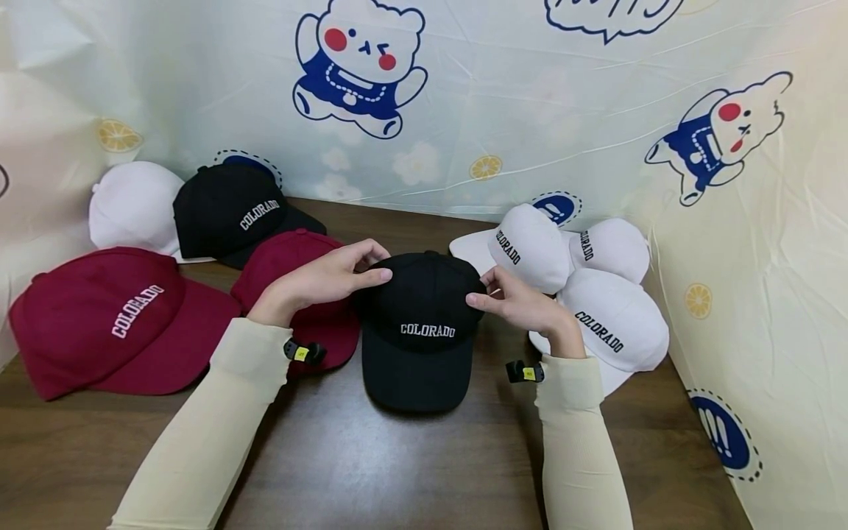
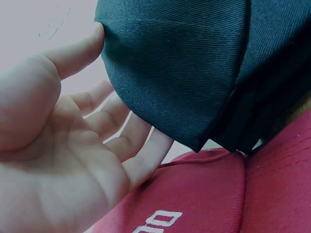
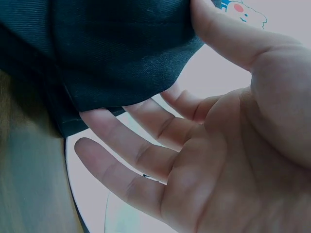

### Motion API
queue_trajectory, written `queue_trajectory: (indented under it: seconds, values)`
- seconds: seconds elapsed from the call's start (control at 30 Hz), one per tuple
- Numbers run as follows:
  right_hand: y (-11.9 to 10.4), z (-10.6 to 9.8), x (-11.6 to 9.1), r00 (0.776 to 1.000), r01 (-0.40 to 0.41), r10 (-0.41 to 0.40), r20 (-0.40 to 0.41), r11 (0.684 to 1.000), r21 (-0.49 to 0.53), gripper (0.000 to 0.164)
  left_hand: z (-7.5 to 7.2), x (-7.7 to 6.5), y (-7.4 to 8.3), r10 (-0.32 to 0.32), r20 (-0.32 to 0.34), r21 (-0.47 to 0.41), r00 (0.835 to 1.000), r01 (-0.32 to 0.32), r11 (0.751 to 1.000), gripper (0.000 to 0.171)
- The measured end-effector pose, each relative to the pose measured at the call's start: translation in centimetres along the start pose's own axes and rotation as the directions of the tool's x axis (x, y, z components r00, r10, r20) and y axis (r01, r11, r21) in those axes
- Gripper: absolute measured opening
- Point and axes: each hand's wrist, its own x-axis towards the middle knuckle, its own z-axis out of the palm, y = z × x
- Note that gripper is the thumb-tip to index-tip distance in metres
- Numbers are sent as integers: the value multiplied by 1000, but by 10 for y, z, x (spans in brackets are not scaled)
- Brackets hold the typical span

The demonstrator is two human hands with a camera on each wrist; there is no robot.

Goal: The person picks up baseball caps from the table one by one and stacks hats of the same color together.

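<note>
A black cap [image 1: 424, 294] with white COLORADO lettering is between my two hands, its brim pointing toward me. My left hand [image 1: 324, 276] pinches its left side, the thumb on the outer cloth and the fingers reaching under the edge. On the opposite side my right hand [image 1: 520, 302] grips the cap likewise, its thumb [image 3: 223, 29] against the cloth; one finger extends free below the edge. A maroon cap [image 1: 331, 338] lies just left of the black one, under my left hand. Whether the black cap touches the table cannot be seen.
On the left are a larger maroon cap [image 1: 99, 316], another black cap [image 1: 225, 206] and a white cap [image 1: 132, 206]. Three white caps [image 1: 616, 316] cluster on the right. Printed cloth [image 1: 477, 96] walls the brown table [image 1: 397, 471] at the back and sides.
</note>
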Motion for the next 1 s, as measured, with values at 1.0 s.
queue_trajectory:
  seconds: [1.0]
  values:
    - [0,3,2,1000,-26,26,3,997,-73,38,10,7,-6,19,-103,86,994,-10,996,25]
